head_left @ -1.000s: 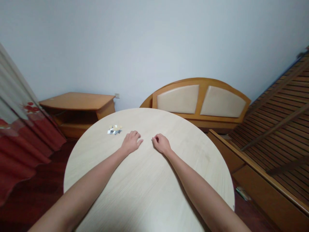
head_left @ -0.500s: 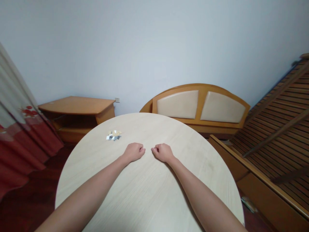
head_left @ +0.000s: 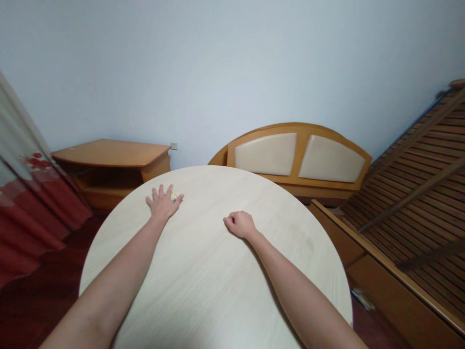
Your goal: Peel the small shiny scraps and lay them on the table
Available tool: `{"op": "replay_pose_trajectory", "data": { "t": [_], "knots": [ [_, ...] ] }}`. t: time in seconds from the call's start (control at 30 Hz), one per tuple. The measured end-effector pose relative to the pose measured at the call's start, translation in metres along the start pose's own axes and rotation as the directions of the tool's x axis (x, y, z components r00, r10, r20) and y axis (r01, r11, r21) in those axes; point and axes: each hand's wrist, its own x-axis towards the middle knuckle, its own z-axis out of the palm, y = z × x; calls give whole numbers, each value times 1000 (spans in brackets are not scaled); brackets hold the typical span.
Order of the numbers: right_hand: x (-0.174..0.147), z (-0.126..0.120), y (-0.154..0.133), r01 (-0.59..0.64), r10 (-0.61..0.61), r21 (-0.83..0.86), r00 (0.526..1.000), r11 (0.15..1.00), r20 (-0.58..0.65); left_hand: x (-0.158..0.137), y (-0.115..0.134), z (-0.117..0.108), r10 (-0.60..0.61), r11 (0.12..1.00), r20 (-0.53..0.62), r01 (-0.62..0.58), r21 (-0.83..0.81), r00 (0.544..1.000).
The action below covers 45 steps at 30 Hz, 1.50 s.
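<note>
My left hand [head_left: 162, 203] is open, its fingers spread wide over a small pile of flat pieces [head_left: 175, 196] on the left part of the round table [head_left: 203, 271]. Most of the pile is hidden under the palm and fingers. Yellowish and grey bits show between thumb and index finger; they resemble jigsaw puzzle pieces, though they are too small to be sure. Right of the table's middle, my right hand [head_left: 241, 225] rests on the tabletop as a loose fist, with nothing seen in it.
Beyond the table stand a low wooden cabinet [head_left: 112, 152] and a padded headboard [head_left: 267, 154] by the wall. At the right, a wooden bed side panel [head_left: 392, 278] and a slatted frame [head_left: 417, 189] are close to the table. A curtain [head_left: 32, 208] hangs at left.
My left hand has gone from a fist near the table's middle to the left and outward, opening over the pieces. My right hand stays a fist in about the same place.
</note>
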Motion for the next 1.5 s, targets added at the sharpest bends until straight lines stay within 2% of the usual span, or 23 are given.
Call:
{"op": "replay_pose_trajectory", "data": {
  "t": [0.1,0.23,0.37,0.53,0.6,0.73,0.93,1.27,1.37,1.5],
  "knots": [
    [1,1,1,2,-1,11,1000,1000,-10,23,-3,12,11,1000,128,-13,12,992],
    [4,5,2,5,-5,24,1000,1000,-26,44,18,27,147,986,199,-160,53,969],
    [7,8,2,-6,7,25,999,1000,-35,47,57,43,273,958,174,-284,40,946],
    [7,8,2,-7,9,35,999,999,-51,31,126,59,429,903,170,-428,-43,887],
    [7,7,2,-9,11,35,999,999,-48,26,150,63,458,889,170,-451,-80,873],
    [7,7,2,-9,10,36,999,999,-35,23,173,68,486,874,193,-471,-122,852],
    [6,9,3,7,-6,47,999,999,-34,15,162,67,442,891,118,-421,-171,889],
    [2,2,4,10,-9,60,1000,998,-18,1,97,45,296,951,240,-262,-165,925],
    [4,4,3,4,-3,64,1000,998,-24,1,88,41,292,954,266,-260,-151,919],
    [7,5,0,-24,26,54,999,998,-23,3,96,40,343,939,305,-323,-115,888]
  ]
}}
